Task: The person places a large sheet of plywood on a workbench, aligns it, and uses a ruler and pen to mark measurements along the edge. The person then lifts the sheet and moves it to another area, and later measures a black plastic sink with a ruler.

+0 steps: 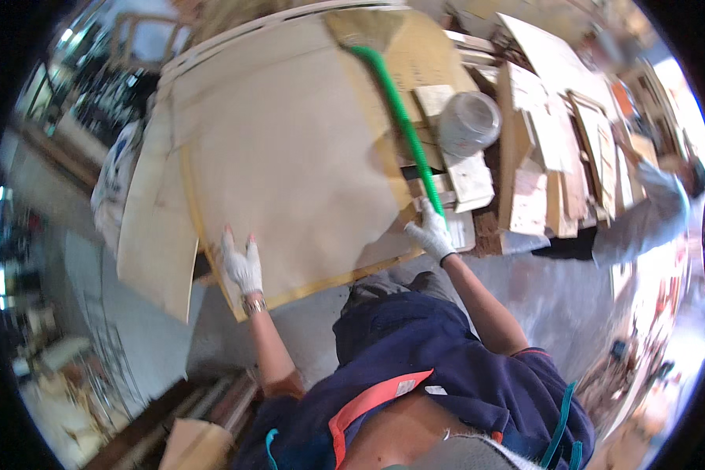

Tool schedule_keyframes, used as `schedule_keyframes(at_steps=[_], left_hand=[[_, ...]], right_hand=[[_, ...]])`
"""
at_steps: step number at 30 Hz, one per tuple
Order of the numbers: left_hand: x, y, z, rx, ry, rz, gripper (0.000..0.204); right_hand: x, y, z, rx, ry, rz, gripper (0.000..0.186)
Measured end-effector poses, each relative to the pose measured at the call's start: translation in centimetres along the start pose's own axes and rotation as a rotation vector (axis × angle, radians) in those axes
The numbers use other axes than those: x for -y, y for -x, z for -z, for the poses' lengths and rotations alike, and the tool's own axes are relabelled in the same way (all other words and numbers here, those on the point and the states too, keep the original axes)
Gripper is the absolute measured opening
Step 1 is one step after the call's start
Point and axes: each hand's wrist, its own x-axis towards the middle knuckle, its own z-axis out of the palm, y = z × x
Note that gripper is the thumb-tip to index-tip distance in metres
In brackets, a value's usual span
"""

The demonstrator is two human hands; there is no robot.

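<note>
A large pale wooden sheet (278,141) with yellowish edging lies in front of me. My left hand (241,266), in a white glove with some fingertips bare, rests near the sheet's front left edge with its fingers apart. On the right, my gloved right hand (432,233) is closed around the near end of a long green-handled broom (406,125). The handle runs away from me along the sheet's right side. At its far end, brownish bristles fan out over the yellowish board. My right palm and some of the grip are hidden.
A clear plastic jar (470,124) stands on wood offcuts (471,182) right of the broom. Beyond are stacked boards (529,149) and another person (650,207) reaching toward them. Another pale panel (155,235) lies left of the sheet. Timber lengths (204,407) lie at lower left.
</note>
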Motion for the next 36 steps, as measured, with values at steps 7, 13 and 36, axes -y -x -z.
schedule_keyframes(at_steps=[7,13,36], left_hand=[[-9.2,4.3,-8.2,0.378,0.496,-0.085,0.037],[-21.1,7.4,-13.4,0.64,0.64,-0.363,0.019],[-46.8,72.5,-12.1,2.007,0.625,-1.329,0.01]], right_hand=[[-3.7,7.0,-0.2,-0.144,0.037,0.228,0.063],[-11.4,16.1,1.6,0.01,-0.111,-0.066,0.06],[-44.9,68.5,-16.5,-0.838,-0.809,-1.459,0.054]])
